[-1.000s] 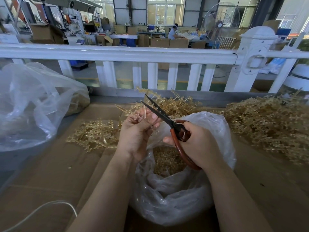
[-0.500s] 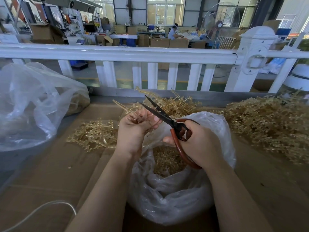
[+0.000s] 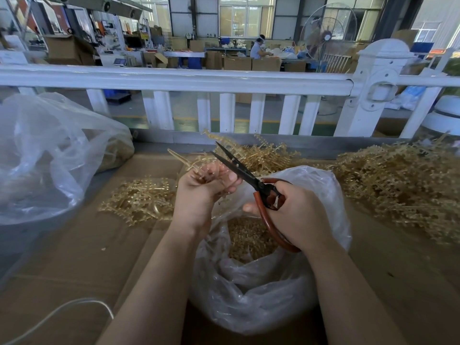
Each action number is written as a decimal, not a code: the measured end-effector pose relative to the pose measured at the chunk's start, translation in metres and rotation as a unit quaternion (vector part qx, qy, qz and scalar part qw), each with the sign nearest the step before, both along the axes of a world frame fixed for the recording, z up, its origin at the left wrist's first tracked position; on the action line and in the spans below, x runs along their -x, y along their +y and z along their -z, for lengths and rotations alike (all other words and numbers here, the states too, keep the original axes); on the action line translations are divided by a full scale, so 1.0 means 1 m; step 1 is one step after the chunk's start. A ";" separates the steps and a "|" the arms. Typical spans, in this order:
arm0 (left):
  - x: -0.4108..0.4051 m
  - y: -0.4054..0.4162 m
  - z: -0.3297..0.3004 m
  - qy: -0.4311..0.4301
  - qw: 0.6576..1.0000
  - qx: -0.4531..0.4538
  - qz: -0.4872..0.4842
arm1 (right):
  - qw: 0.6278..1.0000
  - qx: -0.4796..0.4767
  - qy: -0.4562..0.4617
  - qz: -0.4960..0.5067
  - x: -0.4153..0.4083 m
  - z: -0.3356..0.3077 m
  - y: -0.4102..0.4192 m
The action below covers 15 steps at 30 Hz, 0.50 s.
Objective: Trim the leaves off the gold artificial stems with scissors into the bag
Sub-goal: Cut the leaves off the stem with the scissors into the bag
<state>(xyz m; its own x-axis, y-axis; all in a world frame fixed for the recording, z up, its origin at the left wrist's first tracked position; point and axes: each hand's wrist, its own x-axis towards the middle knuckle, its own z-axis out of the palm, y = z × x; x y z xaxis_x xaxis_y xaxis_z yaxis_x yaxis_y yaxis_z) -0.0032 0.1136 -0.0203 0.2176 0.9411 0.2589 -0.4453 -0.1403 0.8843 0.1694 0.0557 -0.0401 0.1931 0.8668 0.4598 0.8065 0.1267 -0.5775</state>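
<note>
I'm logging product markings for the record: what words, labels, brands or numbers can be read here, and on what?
None can be read.
Scissors: no marking shows.
Bag: plain clear plastic.
Yellow sign and cardboard boxes far behind the fence: too small and blurred.

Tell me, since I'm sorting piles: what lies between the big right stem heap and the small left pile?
Head view: the open bag, both hands, and the scissors.
</note>
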 end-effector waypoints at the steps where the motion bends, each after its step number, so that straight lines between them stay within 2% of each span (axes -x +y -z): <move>1: 0.000 0.000 0.000 -0.001 1.000 -0.001 -0.001 | 1.000 -0.001 0.001 0.000 0.000 0.000 0.000; 9: 0.005 0.001 0.000 0.071 0.996 -0.045 0.000 | 0.999 0.007 -0.042 0.017 0.000 0.000 0.001; 15: 0.004 0.001 0.001 0.074 0.995 -0.061 0.018 | 0.999 0.002 -0.033 0.010 -0.001 -0.001 0.000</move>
<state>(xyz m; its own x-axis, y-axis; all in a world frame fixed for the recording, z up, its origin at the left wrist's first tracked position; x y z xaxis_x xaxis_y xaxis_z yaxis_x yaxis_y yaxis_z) -0.0076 0.1148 -0.0210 0.2953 0.8952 0.3337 -0.3176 -0.2375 0.9180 0.1700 0.0561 -0.0392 0.1795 0.8650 0.4686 0.8448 0.1085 -0.5239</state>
